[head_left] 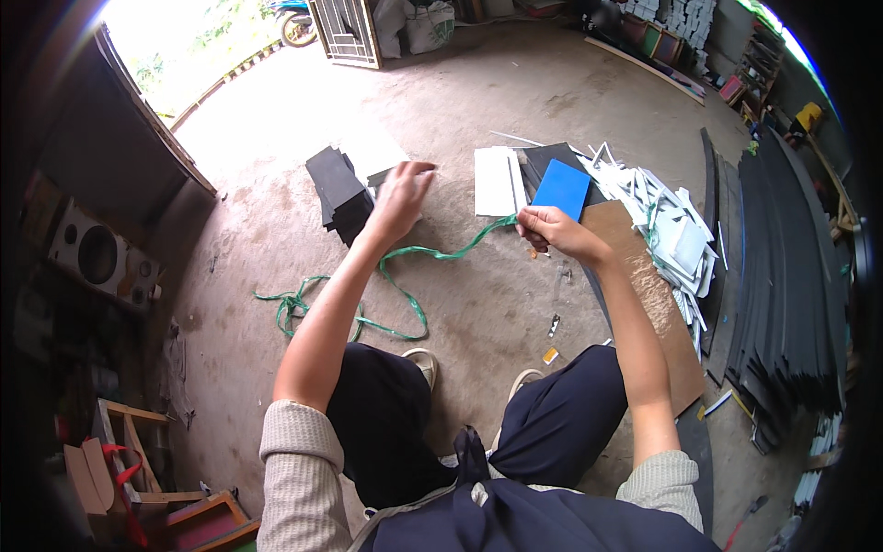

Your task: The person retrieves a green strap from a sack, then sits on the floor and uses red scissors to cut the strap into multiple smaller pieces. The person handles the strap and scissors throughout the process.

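Observation:
My right hand (554, 230) is closed in a pinch on the end of a green plastic twine (453, 252). The twine runs left in a slack curve and loops loosely on the floor past my left forearm. Above the floor, my left hand (401, 198) is lifted with its fingers stretched out, slightly blurred, nothing seen in it. It is nearest to a stack of black sheets (337, 189), with white sheets (375, 147) partly hidden behind it. Just beyond my right hand lie a blue panel (562, 189), white panels (495, 181) and black sheets (552, 156).
Right of my right arm lie a brown board (637, 271), a heap of white offcuts (676, 230) and long black strips (782, 276). A speaker box (99, 253) stands at left, wooden frames (138, 451) lower left. An open gate (345, 32) is at the far side.

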Motion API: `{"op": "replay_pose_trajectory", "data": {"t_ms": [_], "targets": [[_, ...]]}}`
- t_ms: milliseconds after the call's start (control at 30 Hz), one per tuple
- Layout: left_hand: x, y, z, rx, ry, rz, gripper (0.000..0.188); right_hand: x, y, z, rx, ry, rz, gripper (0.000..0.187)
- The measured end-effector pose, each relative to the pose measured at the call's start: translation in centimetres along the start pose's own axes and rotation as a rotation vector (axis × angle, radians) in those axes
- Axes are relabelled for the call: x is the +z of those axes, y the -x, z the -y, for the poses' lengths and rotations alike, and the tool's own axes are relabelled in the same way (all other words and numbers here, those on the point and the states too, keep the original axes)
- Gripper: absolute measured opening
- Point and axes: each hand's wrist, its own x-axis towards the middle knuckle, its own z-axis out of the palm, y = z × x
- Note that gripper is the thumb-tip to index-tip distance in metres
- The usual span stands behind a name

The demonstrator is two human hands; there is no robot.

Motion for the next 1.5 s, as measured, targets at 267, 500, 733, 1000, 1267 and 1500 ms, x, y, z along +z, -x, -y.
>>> {"op": "replay_pose_trajectory", "data": {"t_ms": [267,500,733,1000,1267,1500], "targets": [[2.3,0.9,-5.2,-0.032,0.41,0.646,0.032,0.7,-0.4,1.1,-0.042,0.028,0.011,0.028],[1.3,0.3,-4.6,-0.065,0.326,0.388,0.027,-0.1,0.5,1.0,-0.067,0.291,-0.195,0.019],[1.1,0.5,-3.9,-0.011,0.322,0.326,0.03,0.3,0.6,1.9,-0.249,0.569,-0.403,0.021],[0.3,0.4,-4.8,-0.196,0.488,0.479,0.032,1.0,0.7,3.2,-0.237,0.575,-0.547,0.02],[1.3,0.5,-4.3,-0.236,0.715,0.36,0.021,-0.3,-0.4,1.4,-0.272,0.295,-0.728,0.016],[1.6,0.4,-5.0,-0.357,0.538,0.147,0.016,0.8,-1.1,0.8,-0.15,-0.3,-0.433,0.066]]}}
